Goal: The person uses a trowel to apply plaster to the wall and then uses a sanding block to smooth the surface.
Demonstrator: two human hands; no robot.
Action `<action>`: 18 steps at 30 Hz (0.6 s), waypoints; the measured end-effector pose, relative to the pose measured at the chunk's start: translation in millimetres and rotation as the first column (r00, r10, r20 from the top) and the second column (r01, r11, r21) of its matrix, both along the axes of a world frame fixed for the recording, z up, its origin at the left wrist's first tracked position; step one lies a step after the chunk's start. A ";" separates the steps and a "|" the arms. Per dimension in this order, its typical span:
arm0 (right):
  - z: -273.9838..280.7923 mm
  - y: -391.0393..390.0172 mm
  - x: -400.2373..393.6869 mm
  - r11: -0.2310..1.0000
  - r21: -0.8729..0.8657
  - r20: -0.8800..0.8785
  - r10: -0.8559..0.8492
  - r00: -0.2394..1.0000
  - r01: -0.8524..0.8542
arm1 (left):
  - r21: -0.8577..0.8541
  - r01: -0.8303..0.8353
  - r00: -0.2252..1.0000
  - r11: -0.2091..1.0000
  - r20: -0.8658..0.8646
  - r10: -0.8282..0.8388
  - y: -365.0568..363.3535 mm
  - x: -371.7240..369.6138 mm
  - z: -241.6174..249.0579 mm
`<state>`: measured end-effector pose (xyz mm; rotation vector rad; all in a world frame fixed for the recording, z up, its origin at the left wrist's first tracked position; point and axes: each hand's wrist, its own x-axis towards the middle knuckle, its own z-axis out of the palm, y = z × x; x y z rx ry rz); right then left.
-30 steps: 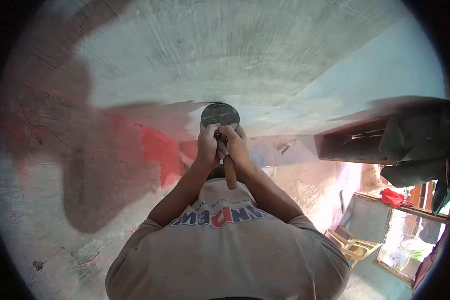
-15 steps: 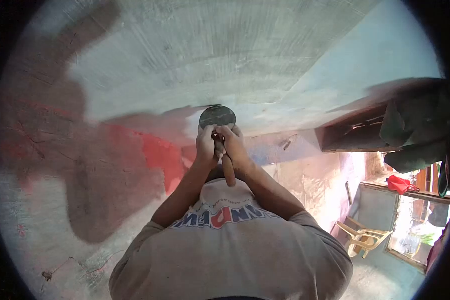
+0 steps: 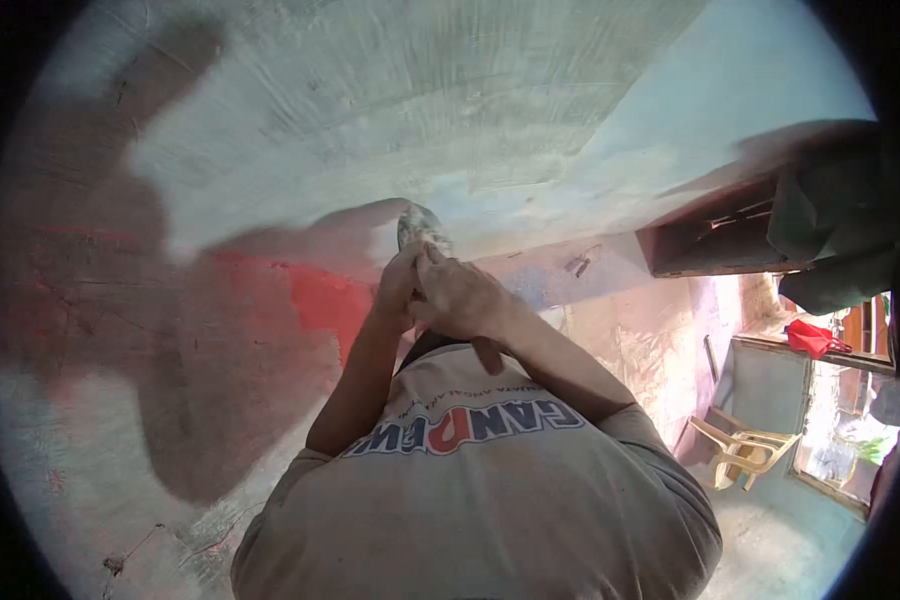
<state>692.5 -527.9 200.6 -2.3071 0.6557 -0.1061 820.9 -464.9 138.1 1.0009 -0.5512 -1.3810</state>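
In front of my chest, my left hand (image 3: 398, 285) and my right hand (image 3: 462, 296) are close together, fingers closed around a round, flat tool (image 3: 418, 228) with a brown wooden handle. Its exact kind cannot be made out. The disc-shaped head points away from me, tilted so that a mottled whitish face shows. Below my right hand, the handle's end (image 3: 487, 357) sticks out towards my shirt. My right hand covers much of the grip and hides some left fingers.
Grey plastered wall (image 3: 390, 110) with a red patch (image 3: 320, 305) faces me. To the right are a small dark object (image 3: 578, 262), a dark ledge (image 3: 715, 240), hanging green cloth (image 3: 835, 215), a red cloth (image 3: 815, 338) and a cream plastic chair (image 3: 745, 450) beside a bright opening.
The tool's head has turned from a dark, broad face to a narrower, whitish one. My right hand has rolled over the grip, and the handle's end has shifted right. The view has moved slightly.
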 end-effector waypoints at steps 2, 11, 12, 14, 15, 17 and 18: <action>29.3 -12.4 -3.1 0.990 0.105 -0.075 0.104 0.992 -0.096 | 0.211 -0.032 0.942 0.977 -0.319 0.100 -4.3 2.3 0.1; -29.4 -4.4 0.5 0.064 0.979 -0.040 -0.874 0.484 0.196 | 0.226 -0.139 0.987 0.964 -0.048 0.154 -16.7 1.9 -40.7; -37.8 -4.5 5.5 0.049 0.991 -0.017 -0.875 0.485 0.125 | 0.237 -0.120 0.992 0.964 0.061 0.108 -16.0 4.3 -55.1; -68.4 -14.6 13.6 0.023 1.000 0.030 -0.871 0.490 -0.020 | 0.098 -0.120 0.988 0.988 0.105 0.109 -14.7 2.6 -45.3; -81.8 -20.0 17.7 0.085 0.996 0.092 -0.880 0.467 -0.035 | 0.074 -0.135 0.985 0.988 0.122 0.126 -14.2 0.5 -37.8; -66.5 -21.0 19.8 0.059 0.998 0.046 -0.889 0.456 0.014 | 0.071 -0.183 0.974 0.980 0.148 0.171 -15.2 -5.9 -19.1; -54.7 -20.7 21.0 0.045 0.998 0.023 -0.892 0.452 0.037 | 0.095 -0.218 0.966 0.971 0.160 0.201 -16.1 -7.6 -9.4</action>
